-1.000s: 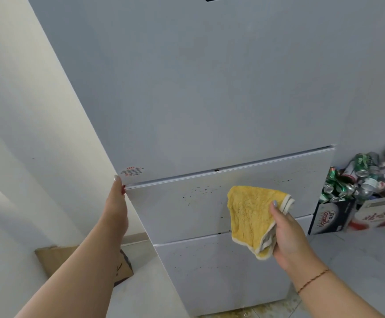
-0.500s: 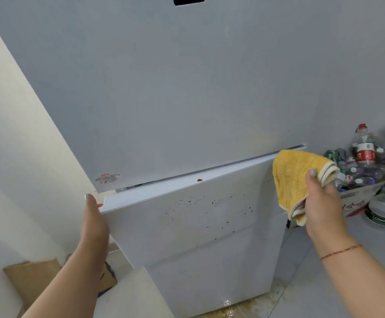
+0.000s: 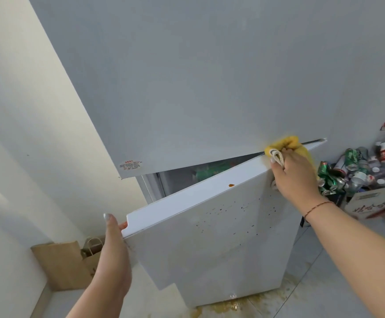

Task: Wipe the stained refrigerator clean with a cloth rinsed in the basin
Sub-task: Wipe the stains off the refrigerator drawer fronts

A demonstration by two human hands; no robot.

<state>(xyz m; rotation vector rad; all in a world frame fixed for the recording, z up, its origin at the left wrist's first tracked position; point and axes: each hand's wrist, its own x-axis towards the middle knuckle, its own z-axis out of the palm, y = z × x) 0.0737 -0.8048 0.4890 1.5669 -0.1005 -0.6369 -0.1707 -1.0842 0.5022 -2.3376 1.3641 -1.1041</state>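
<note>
Left hand point(image 3: 113, 253) grips lower door point(image 3: 210, 237) edge; right hand point(image 3: 294, 173) clutches yellow cloth point(image 3: 288, 144) at top edge. Orange drop point(image 3: 231, 185), dark specks point(image 3: 239, 210) unwiped.

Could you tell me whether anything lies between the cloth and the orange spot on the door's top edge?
Nothing visible does. The cloth sits at the far end of the door edge, and the strip to the spot is bare.

A single head-worn wide-angle camera looks forward and down from close in front of the refrigerator point(image 3: 210, 88), whose grey front fills most of the frame. Both forearms reach in from the bottom edge; straight lines bow outward.
</note>
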